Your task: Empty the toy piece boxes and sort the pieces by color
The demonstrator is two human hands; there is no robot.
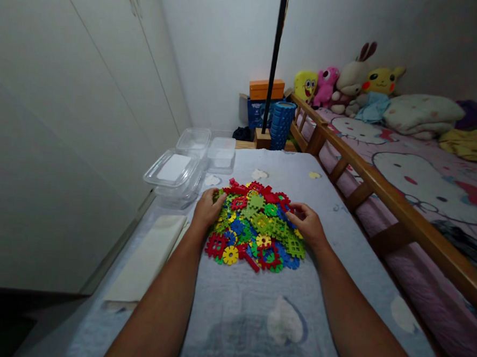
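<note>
A heap of plastic building pieces [255, 228] lies on the cloth-covered table between my hands. It mixes red and lime-green square frames with yellow, blue and green notched discs. My left hand [208, 209] curves around the heap's left side, fingers apart and touching its edge. Against the right side rests my right hand [306, 223], its fingers spread beside a red piece [285, 204] and blue ones. Neither hand visibly grips a piece, though some fingertips are partly hidden by the heap. A yellow disc [230, 255] and a red square frame [217, 245] lie along the near edge.
Clear plastic containers [174, 169] stand at the table's back left. A folded cream cloth [148, 259] lies left of my left forearm. The bed's wooden rail [367, 183] runs along the right, with a black pole [273, 62] beyond the far edge.
</note>
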